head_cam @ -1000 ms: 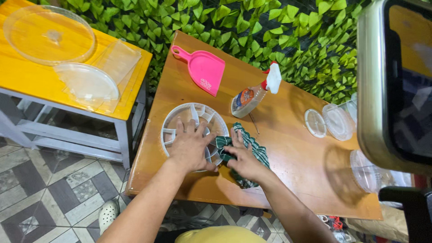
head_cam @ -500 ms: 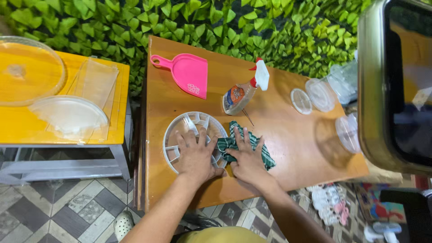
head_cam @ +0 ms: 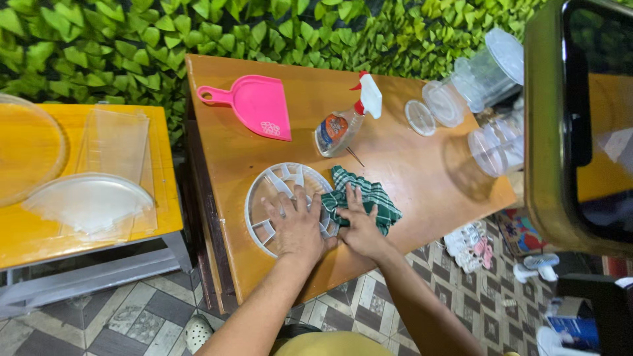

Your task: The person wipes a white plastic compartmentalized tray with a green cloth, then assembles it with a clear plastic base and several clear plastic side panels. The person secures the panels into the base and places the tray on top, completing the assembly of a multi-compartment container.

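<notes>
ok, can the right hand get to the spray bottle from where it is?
Probably yes. The right hand lies flat on the green checked cloth, and the spray bottle lies on its side just beyond it on the wooden table, with only bare tabletop between. The left hand rests on the round white grate, off to the side.

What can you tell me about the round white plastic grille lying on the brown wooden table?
The round white plastic grille is a flat disc with an outer ring, a smaller inner ring and spokes leaving open slots. It lies flat near the front left edge of the brown wooden table. The left hand presses down on its near right part, palm spread. The green checked cloth, under the right hand, touches its right rim.
</notes>
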